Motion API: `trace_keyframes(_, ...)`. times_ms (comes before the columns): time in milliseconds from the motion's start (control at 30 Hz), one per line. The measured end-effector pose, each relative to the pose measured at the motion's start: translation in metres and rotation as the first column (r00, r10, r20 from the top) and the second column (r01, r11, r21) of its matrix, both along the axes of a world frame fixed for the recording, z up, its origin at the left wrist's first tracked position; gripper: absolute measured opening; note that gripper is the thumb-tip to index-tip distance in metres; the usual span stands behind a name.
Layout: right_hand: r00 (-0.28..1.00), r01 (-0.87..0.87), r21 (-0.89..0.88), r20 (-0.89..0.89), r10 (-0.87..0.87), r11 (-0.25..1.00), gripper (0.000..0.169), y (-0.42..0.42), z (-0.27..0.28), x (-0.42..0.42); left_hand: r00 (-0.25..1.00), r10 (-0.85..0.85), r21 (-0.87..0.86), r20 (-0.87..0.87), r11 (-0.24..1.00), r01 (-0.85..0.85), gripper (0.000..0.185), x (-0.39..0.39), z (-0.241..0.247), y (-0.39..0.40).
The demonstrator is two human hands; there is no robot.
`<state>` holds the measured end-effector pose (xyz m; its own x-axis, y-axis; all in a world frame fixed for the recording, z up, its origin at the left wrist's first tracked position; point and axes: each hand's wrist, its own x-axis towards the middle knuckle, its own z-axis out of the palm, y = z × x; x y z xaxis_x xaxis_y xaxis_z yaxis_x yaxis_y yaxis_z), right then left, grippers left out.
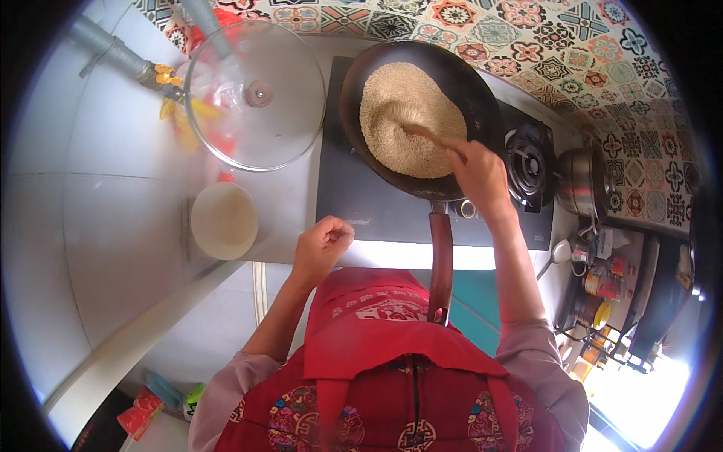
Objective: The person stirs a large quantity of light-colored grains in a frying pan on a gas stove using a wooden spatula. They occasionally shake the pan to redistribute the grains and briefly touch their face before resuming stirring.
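Note:
A dark frying pan (pixel 480 107) with a long brown handle sits on the black gas hob (pixel 361 198). Pale grains or seeds (pixel 412 85) cover much of its bottom, blurred around the stirring spot. My right hand (pixel 480 169) holds a wooden utensil (pixel 426 134) over the pan's right side, its tip in the grains. My left hand (pixel 325 246) is loosely curled at the hob's front left edge, and whether its fingers hold anything cannot be told.
A glass lid (pixel 282 130) lies at the back left, with a pale bowl (pixel 225 220) nearer me. Right of the pan are a second burner (pixel 530 164) and a steel pot (pixel 582 181). The pan handle (pixel 440 260) points towards my red apron. A white ladle (pixel 559 252) lies at the right.

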<state>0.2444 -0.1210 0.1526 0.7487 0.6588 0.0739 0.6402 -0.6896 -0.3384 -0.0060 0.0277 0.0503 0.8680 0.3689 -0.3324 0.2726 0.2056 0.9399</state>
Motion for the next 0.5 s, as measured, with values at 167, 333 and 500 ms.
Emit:
trace_keyframes(167,0.986,0.049,0.146,0.152,-0.071,0.988,0.021,0.031,-0.040,0.038,0.999,0.020,0.018,-0.041,1.000,-0.020,0.010,-0.004,0.004,0.001)
trace_keyframes(333,0.995,-0.096,0.192,-0.018,0.101,0.977,0.020,0.024,-0.031,0.023,0.999,0.020,0.022,-0.048,1.000,-0.019,0.009,-0.006,-0.001,-0.001)
trace_keyframes(500,0.982,-0.105,-0.087,-0.164,0.090,0.991,0.020,-0.024,0.025,0.000,0.999,0.029,0.030,0.018,0.999,-0.029,0.010,-0.004,-0.006,-0.002)
